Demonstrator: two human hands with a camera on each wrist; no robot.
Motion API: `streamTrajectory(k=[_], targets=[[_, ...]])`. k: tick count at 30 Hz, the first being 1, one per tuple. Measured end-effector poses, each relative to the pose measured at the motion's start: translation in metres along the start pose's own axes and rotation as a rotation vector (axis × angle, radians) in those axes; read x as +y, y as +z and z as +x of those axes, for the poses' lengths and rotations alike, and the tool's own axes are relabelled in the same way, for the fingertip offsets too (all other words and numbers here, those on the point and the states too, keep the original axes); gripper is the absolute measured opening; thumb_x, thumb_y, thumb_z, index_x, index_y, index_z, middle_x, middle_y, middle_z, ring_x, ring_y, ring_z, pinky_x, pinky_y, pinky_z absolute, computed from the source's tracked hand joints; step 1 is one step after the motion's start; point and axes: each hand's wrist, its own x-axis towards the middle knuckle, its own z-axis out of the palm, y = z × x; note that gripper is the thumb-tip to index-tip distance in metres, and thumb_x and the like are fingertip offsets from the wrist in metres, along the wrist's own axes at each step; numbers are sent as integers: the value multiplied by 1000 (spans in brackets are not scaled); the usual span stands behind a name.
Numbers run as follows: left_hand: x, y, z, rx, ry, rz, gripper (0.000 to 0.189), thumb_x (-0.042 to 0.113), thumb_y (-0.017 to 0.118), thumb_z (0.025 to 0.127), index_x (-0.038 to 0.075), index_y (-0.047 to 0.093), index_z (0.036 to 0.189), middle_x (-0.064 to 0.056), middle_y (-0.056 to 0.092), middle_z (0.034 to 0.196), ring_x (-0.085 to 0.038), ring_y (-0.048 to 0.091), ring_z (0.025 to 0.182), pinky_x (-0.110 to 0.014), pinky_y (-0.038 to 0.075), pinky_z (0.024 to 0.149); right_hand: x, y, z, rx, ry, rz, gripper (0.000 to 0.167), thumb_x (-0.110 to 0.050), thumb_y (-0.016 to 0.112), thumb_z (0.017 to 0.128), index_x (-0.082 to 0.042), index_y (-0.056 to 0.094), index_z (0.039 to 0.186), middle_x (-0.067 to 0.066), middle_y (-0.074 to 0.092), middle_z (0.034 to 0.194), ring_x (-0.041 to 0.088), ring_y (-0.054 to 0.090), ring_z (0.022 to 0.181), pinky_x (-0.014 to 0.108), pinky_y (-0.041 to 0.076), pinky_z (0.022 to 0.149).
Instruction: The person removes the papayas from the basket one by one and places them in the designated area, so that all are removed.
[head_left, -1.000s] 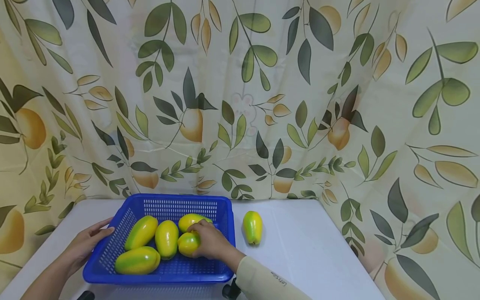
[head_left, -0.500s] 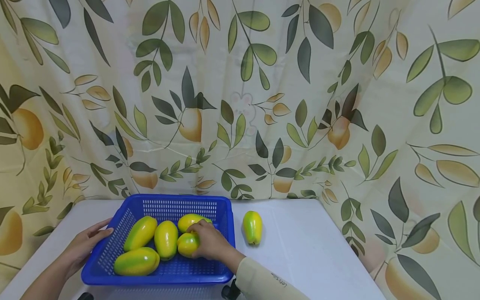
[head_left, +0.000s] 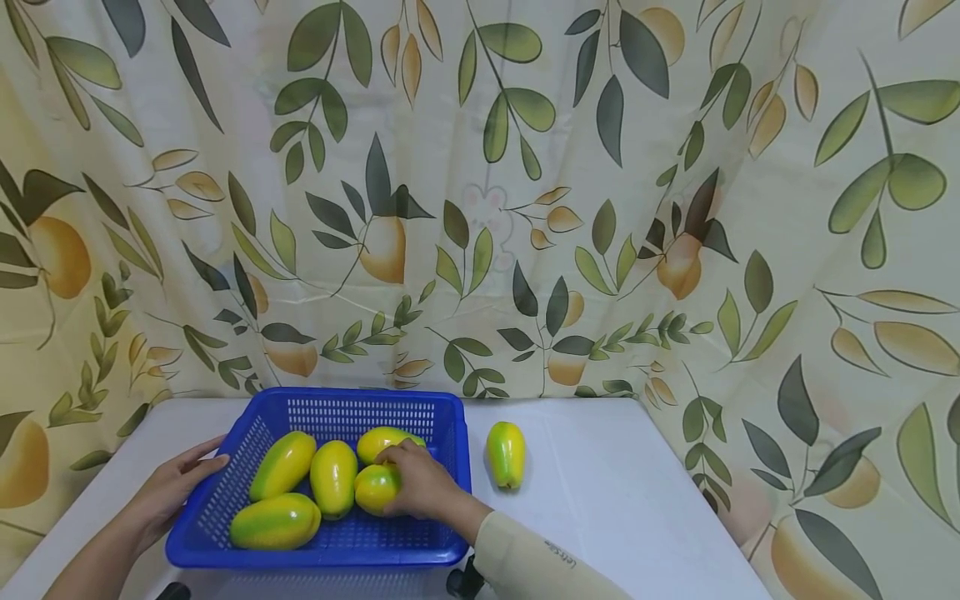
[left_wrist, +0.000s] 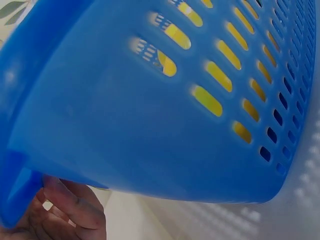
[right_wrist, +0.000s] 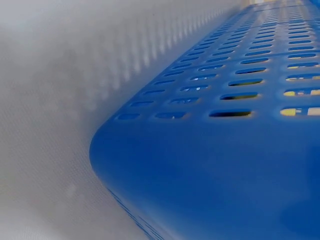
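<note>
A blue plastic basket [head_left: 322, 557] with slotted walls holds several glossy yellow-green mangoes, among them one mango [head_left: 332, 479] in the middle and another mango [head_left: 275, 522] at the front left. My left hand [head_left: 168, 492] grips the basket's left rim, thumb on top; in the left wrist view its curled fingers [left_wrist: 75, 207] show under the rim. Inside the basket, my right hand [head_left: 422, 483] holds a mango [head_left: 377, 489] at the right, its fingers partly covering the mango behind [head_left: 384, 442]. The right wrist view shows only the basket's outer wall [right_wrist: 210, 170] and white cloth, not the hand.
One more mango [head_left: 506, 455] lies on the white-covered table [head_left: 592, 508], right of the basket. A curtain [head_left: 480, 250] printed with leaves and fruit hangs close behind the table's back edge. Dark straps or camera parts [head_left: 465, 579] show near the right wrist.
</note>
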Motion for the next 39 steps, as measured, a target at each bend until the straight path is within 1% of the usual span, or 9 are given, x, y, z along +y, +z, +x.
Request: streamTrajectory(k=[4,8,14,21,25,30,35,39], targets=[[0,0,0,-2,-6,-24,86,44,58,98,5,11,157,2,65,104,-15,66,89,-35,58,79,0,-1,0,-6,4,22,65,-21,91,64,-18,66,123,-4,56,111,11,54,98,34,50,84],[0,1,-1,2,-13,-44,86,43,60,97,5,12,157,3,64,102,-15,66,88,-35,58,78,1,-3,0,-11,-1,66,67,-19,91,64,-16,65,126,-2,56,112,12,54,97,33,50,86],[1,2,-2,3,-10,-40,86,44,59,97,5,12,157,3,64,103,-15,66,89,-36,58,79,1,-8,-1,-19,-2,133,65,-19,91,66,-13,65,125,0,55,112,12,54,97,33,50,89],[0,3,-2,-7,-12,-64,86,43,59,97,5,11,157,4,66,101,-15,67,90,-36,58,79,-2,-15,-4,-35,9,203,61,-17,90,66,-12,65,121,4,58,115,17,57,101,33,51,89],[0,2,-2,-3,-20,-75,87,44,60,97,6,11,157,6,66,100,-15,67,89,-36,58,79,-3,-21,-6,-48,33,254,60,-17,89,68,-11,64,121,6,58,117,19,57,101,34,52,87],[0,2,0,-4,-22,-75,87,45,60,97,6,11,157,6,66,101,-15,67,89,-36,58,79,-3,-30,-7,-80,85,337,58,-17,86,70,-11,61,122,7,62,119,21,60,103,37,54,86],[0,2,0,-6,-23,-80,88,45,60,97,6,10,158,6,67,101,-15,67,89,-36,58,79,-3,-35,-9,-110,129,428,58,-18,84,71,-10,59,123,9,62,117,23,59,103,41,55,86],[-2,3,-1,-6,-19,-87,87,45,60,97,6,11,158,7,67,100,-15,67,89,-36,58,79,-1,-37,-8,-116,173,471,58,-19,84,72,-10,58,122,10,61,117,22,59,100,40,56,83]])
